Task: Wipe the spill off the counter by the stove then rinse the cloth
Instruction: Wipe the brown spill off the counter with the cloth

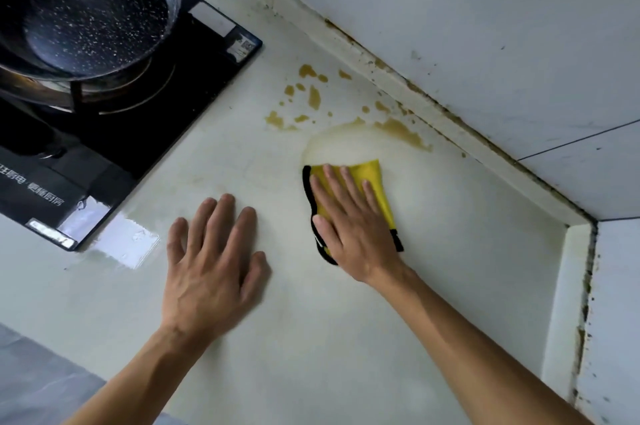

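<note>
1. Head view: your right hand (349, 227) presses flat, fingers straight, on the yellow cloth (375, 189) lying on the worktop (450, 268), just below the brown spill (398, 128).
2. Your left hand (211, 265) rests open on the worktop, holding nothing, near the stove (114, 133) with its pan (86, 5).

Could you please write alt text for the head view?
A right hand presses a yellow cloth flat on a pale counter, below brown spill patches. The left hand rests nearby, beside a stove with a pan.
</note>
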A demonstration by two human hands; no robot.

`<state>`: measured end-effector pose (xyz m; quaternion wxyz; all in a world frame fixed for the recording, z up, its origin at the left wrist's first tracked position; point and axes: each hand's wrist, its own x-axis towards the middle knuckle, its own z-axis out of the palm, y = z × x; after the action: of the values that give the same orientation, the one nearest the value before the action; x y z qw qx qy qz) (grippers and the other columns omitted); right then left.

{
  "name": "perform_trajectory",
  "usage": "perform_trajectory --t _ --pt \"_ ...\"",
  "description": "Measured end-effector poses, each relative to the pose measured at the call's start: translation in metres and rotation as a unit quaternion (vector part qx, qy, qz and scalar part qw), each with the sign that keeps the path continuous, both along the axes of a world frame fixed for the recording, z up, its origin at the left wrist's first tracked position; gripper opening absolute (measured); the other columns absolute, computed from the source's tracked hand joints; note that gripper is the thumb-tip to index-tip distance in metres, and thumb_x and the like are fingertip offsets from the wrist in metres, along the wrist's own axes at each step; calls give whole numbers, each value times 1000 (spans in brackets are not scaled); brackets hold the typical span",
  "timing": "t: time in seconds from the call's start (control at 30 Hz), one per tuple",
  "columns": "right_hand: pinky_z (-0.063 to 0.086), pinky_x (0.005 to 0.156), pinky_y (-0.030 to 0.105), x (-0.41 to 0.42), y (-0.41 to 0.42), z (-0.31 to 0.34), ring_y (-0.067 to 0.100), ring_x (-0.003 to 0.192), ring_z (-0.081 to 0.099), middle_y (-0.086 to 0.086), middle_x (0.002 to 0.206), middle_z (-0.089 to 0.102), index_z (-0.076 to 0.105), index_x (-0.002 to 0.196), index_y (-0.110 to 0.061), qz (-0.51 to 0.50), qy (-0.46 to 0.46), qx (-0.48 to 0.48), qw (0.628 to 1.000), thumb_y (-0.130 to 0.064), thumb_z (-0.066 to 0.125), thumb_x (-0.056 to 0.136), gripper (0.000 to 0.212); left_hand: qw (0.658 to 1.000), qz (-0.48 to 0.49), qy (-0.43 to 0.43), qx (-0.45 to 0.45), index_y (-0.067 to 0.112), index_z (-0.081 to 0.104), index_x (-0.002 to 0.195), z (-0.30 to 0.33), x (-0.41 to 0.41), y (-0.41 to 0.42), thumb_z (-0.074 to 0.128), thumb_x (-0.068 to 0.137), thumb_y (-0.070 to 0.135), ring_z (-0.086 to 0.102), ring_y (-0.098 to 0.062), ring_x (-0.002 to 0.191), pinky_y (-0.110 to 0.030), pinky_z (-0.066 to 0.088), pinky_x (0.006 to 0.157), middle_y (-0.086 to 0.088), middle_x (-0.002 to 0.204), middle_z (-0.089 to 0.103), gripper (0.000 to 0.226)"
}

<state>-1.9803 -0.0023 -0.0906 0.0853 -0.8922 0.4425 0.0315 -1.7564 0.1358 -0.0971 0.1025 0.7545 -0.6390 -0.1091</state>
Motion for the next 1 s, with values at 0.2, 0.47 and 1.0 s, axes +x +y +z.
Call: perform_trajectory --t 0.2,0.47,1.0 --pt "5 131 51 -13 -39 5 20 163 -4 -3 177 0 6 168 -30 -170 21 -1 985 -48 16 111 60 1000 9 12 11 18 46 152 4 -3 -2 51 95 45 27 -37 157 -62 17 125 -10 164 35 63" --pt "7 131 52 77 -14 -6 21 164 1 -4 177 7 16 168 -31 -23 -29 -6 999 -50 25 110 61 1000 5 5 -3 18 49 152 -1 -1 0 50 97 47 30 -37 157 -62 20 124 -11 164 38 62" --pt "-1 132 49 -16 -89 -1 21 163 -4 -2 177 -1 1 168 -29 -288 -5 -4 958 -51 8 109 63 1000 17 10 -15 20 49 153 -4 -3 0 49 93 50 28 -36 158 -61 16 125 -9 167 35 67"
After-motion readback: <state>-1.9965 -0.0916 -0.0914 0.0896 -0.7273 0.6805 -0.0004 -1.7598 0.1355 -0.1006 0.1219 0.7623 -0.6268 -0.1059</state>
